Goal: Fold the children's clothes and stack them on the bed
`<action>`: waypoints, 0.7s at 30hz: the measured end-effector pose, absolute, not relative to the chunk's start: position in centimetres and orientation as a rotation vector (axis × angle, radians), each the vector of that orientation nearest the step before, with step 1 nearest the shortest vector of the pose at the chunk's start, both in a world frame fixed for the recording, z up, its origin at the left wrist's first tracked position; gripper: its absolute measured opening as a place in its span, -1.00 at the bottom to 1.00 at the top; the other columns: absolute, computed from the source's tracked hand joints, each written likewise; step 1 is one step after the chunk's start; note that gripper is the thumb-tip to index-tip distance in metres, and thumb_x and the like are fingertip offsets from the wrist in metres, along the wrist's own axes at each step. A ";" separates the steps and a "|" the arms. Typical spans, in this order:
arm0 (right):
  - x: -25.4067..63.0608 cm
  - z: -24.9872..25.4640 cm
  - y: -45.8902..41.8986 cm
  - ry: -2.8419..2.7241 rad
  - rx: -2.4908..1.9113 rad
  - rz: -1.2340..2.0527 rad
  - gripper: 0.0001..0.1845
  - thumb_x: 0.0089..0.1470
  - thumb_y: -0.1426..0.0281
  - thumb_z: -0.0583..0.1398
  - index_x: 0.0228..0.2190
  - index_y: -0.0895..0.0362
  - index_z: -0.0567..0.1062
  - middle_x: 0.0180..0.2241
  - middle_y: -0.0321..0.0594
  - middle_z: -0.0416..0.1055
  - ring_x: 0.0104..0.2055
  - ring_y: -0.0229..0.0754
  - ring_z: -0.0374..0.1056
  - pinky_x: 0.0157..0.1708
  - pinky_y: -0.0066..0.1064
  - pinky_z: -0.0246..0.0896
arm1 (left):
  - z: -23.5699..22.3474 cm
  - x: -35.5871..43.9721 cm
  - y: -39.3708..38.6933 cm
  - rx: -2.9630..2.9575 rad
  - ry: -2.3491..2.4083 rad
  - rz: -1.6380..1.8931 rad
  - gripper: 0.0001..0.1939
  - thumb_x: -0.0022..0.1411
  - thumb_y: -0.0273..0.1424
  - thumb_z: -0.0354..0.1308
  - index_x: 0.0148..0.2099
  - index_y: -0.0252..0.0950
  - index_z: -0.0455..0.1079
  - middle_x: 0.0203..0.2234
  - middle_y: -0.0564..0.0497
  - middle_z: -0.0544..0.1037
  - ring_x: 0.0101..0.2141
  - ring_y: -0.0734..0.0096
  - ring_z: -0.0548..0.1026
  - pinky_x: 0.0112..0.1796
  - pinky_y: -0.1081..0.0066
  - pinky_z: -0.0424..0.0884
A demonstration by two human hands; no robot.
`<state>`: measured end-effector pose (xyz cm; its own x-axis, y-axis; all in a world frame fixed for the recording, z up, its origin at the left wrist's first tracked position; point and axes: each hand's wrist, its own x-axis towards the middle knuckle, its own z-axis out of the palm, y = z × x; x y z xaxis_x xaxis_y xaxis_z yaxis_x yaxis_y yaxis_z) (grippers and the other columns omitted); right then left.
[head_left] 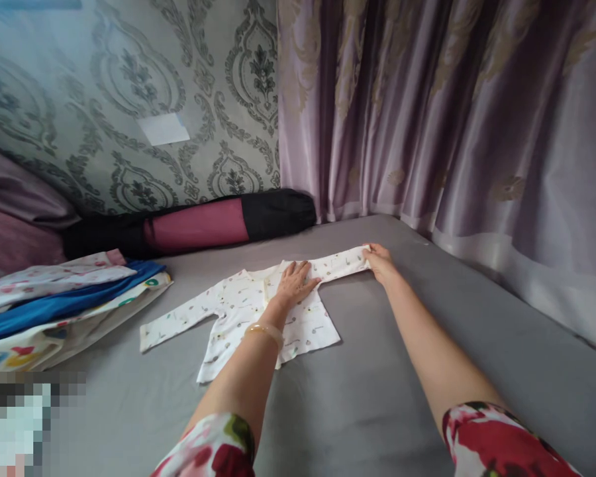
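A small white baby shirt (238, 311) with a scattered print lies spread on the grey sheet, both long sleeves stretched out to the sides. My left hand (295, 283) rests flat on its chest near the right shoulder, fingers apart, and a pale bangle circles that wrist. At the cuff of the right sleeve, my right hand (378, 262) pinches the fabric and holds the sleeve out straight. The left sleeve lies loose, angled down toward the pile of clothes.
Folded clothes (74, 308), one of them blue, are stacked at the left. A long black and maroon bundle (198, 225) lies along the patterned wall. Purple curtains (367, 112) hang behind the grey bed sheet (377, 397). A blurred patch covers the lower left corner.
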<state>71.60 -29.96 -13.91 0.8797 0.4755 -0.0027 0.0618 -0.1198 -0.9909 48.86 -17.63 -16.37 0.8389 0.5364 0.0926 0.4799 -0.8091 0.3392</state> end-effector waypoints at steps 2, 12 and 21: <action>71.8 -14.7 -30.2 -0.325 -1.729 0.375 -0.83 -0.16 0.50 0.19 -0.40 0.16 0.47 -0.57 -0.35 0.43 -0.50 -0.27 0.38 -0.45 -0.51 0.29 | -16.0 49.0 -17.9 2.727 0.796 0.206 -0.26 0.30 0.09 -0.19 0.36 -0.21 0.02 0.35 0.01 0.08 0.32 -0.06 -0.06 0.27 0.08 -0.08; 71.2 -14.5 -30.3 -0.210 -1.790 0.397 -0.90 -0.09 0.56 0.15 -0.54 0.15 0.43 -0.68 -0.37 0.34 -0.60 -0.29 0.33 -0.58 -0.54 0.27 | -14.7 49.5 -17.4 2.707 0.810 -0.083 -0.12 0.22 0.21 -0.31 0.40 -0.23 -0.14 0.39 -0.05 -0.12 0.34 -0.09 -0.17 0.26 0.03 -0.15; 66.2 -7.2 -28.2 -0.366 -1.574 0.465 -0.87 0.08 0.54 0.07 -0.44 0.15 0.38 -0.63 -0.41 0.33 -0.66 -0.37 0.26 -0.72 -0.63 0.16 | -13.6 50.3 -16.4 2.701 0.841 -0.241 -0.01 0.06 0.30 -0.18 0.39 -0.12 -0.17 0.39 -0.08 -0.15 0.31 -0.20 -0.15 0.21 -0.08 -0.09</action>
<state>66.23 -28.15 -7.23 0.8625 0.5010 -0.0716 -0.0488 -0.0584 -0.9971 50.32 -16.39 -13.59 0.8144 0.5255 -0.2462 0.5762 -0.7829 0.2346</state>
